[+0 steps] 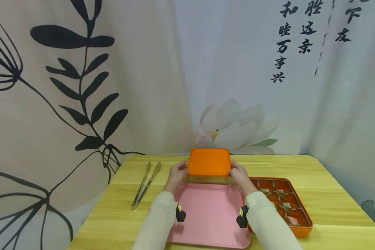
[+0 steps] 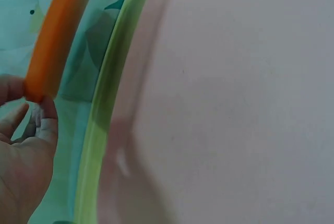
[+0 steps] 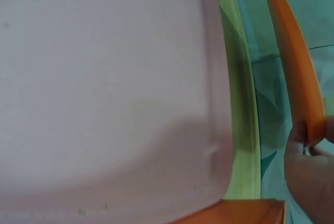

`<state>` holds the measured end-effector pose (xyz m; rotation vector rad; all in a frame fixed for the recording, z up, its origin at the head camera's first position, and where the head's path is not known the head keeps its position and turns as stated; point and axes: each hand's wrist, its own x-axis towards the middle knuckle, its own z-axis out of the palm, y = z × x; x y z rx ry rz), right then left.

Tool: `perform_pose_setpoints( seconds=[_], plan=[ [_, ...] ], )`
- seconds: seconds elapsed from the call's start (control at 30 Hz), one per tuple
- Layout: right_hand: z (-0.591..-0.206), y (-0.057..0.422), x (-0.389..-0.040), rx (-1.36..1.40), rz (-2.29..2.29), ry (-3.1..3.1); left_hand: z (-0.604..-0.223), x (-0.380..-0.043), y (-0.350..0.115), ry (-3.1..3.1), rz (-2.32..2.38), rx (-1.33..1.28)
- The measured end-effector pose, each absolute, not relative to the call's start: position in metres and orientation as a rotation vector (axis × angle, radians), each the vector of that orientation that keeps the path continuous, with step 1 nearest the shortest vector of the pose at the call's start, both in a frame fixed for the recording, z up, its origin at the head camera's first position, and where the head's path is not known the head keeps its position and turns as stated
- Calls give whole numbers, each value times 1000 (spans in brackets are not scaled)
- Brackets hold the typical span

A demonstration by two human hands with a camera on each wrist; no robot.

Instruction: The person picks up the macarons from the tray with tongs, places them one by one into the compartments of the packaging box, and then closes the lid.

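An orange rectangular tray or lid (image 1: 209,161) is held tilted up by both hands at the far side of the table. My left hand (image 1: 175,177) pinches its left edge between thumb and fingers, and my right hand (image 1: 241,177) grips the right edge. In the left wrist view the tray's orange side wall (image 2: 55,38) sits in the fingertips; in the right wrist view the thumb presses the orange edge (image 3: 297,72). Below the hands lies a flat pink tray (image 1: 209,213), with nothing on it but shadows.
Right of the pink tray stands an orange-brown compartment box (image 1: 300,227) with small wrapped pieces in several sections, partly hidden by the right forearm. Metal tongs (image 1: 143,189) lie on the left of the wood-grain table (image 1: 337,205). A printed curtain (image 1: 156,86) hangs behind.
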<state>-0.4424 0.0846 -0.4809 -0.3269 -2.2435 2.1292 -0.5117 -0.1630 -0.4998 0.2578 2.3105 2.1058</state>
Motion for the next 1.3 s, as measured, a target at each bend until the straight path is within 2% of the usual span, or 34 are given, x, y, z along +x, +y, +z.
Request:
perform_pose_setpoints(
  seconds=[0.43,0.9,1.3],
  plan=[
    [-469,118,-414,-68,2156,-2320,-484,-507,-164,2202,2008,359],
    [-456,148,-387,-96,1972,-2380,-468,-488,-140,2158,2011,536],
    [-433,180,-375,-199,1880,-2401,-439,-474,-106,2189,1906,629]
  ],
)
